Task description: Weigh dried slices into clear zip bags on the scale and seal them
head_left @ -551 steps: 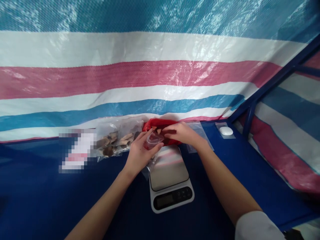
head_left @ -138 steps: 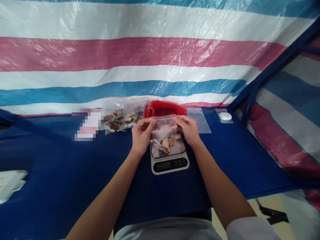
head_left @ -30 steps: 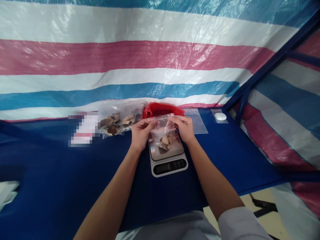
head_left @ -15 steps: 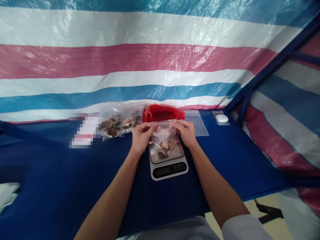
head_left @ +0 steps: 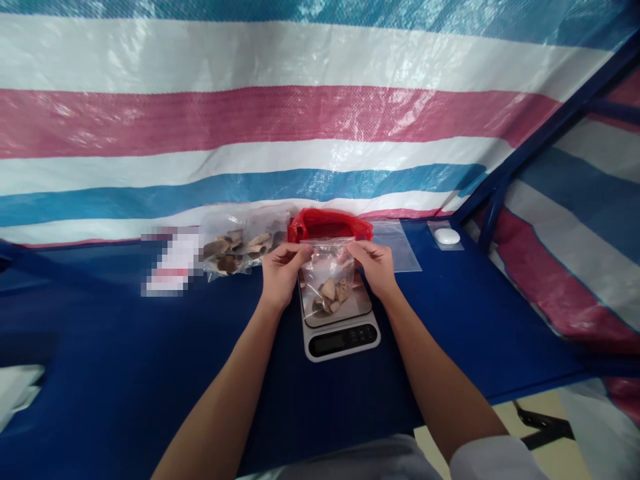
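Observation:
A clear zip bag [head_left: 327, 270] with several pale brown dried slices in its lower part hangs between my hands. My left hand [head_left: 281, 270] pinches its upper left corner between thumb and fingers. At the upper right corner, my right hand [head_left: 375, 265] grips it the same way. Below and behind the bag is a white kitchen scale [head_left: 310, 353] with a dark display, its plate partly covered by the bag. I cannot tell whether the bag's bottom touches the plate. Just beyond stands an open red plastic bag [head_left: 330, 220].
Clear bags of dried brown pieces [head_left: 230, 250] lie left of the red bag. A flat clear bag [head_left: 400, 247] and a white oval object [head_left: 447, 236] are to the right. A blurred-out paper [head_left: 175, 263] lies left on the blue table [head_left: 125, 360]. Striped sheeting [head_left: 250, 120] rises behind.
The zip bag is spread flatter and wider between my hands, which have moved slightly apart. Its contents show a little more plainly. The whole view has shifted slightly.

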`<action>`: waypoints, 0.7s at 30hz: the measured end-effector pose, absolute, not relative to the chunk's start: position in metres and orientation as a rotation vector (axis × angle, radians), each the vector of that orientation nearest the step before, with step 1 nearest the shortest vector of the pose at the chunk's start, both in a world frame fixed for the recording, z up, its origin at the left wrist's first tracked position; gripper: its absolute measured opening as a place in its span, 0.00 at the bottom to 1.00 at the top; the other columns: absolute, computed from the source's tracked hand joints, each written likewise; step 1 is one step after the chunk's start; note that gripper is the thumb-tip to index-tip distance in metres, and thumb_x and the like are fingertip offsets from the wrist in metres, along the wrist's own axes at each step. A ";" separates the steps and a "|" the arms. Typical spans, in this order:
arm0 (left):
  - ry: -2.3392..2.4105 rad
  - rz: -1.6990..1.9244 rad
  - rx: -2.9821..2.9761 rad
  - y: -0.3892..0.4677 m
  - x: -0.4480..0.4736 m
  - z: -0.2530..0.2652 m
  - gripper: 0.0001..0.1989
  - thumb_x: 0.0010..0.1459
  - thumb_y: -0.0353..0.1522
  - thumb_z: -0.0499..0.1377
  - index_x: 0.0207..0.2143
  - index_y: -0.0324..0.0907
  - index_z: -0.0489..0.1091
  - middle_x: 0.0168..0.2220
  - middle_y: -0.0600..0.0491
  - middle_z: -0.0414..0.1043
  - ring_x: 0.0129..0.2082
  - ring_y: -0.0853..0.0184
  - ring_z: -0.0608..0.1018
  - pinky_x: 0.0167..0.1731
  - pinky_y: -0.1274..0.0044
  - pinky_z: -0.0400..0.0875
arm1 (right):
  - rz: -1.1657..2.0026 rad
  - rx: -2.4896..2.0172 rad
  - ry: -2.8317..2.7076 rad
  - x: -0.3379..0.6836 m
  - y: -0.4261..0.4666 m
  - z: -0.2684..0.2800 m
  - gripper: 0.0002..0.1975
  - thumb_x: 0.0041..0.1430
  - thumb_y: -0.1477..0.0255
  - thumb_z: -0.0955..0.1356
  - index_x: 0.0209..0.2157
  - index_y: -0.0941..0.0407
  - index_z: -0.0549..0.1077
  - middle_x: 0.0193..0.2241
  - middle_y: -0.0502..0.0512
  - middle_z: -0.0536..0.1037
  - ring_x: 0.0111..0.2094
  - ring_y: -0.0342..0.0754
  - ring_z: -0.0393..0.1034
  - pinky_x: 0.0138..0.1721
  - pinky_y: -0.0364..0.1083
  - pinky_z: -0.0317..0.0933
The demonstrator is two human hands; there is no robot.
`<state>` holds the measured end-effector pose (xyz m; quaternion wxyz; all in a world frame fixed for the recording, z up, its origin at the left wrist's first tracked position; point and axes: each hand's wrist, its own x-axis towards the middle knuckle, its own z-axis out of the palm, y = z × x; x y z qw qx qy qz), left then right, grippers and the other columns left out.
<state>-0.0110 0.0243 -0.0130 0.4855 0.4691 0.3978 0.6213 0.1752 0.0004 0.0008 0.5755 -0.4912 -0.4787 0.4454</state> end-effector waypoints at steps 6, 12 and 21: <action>0.977 1.514 1.185 0.022 -0.010 -0.011 0.10 0.47 0.37 0.72 0.23 0.41 0.79 0.26 0.53 0.79 0.26 0.69 0.76 0.28 0.78 0.70 | 1.029 -1.116 -1.191 0.174 0.000 0.001 0.15 0.54 0.58 0.73 0.22 0.54 0.79 0.22 0.50 0.79 0.22 0.45 0.73 0.22 0.43 0.67; 1.022 1.465 1.232 0.018 -0.008 -0.005 0.11 0.46 0.40 0.72 0.28 0.42 0.81 0.25 0.53 0.78 0.23 0.70 0.74 0.24 0.79 0.69 | 1.005 -1.108 -1.180 0.173 0.002 -0.003 0.13 0.53 0.59 0.73 0.23 0.53 0.81 0.22 0.50 0.80 0.22 0.46 0.73 0.25 0.45 0.68; 1.031 1.450 1.360 0.017 -0.004 -0.003 0.09 0.48 0.39 0.71 0.27 0.42 0.82 0.26 0.51 0.80 0.27 0.66 0.78 0.30 0.76 0.72 | 1.006 -1.159 -1.222 0.170 -0.003 -0.003 0.14 0.54 0.57 0.73 0.26 0.53 0.81 0.22 0.50 0.80 0.18 0.44 0.69 0.18 0.42 0.63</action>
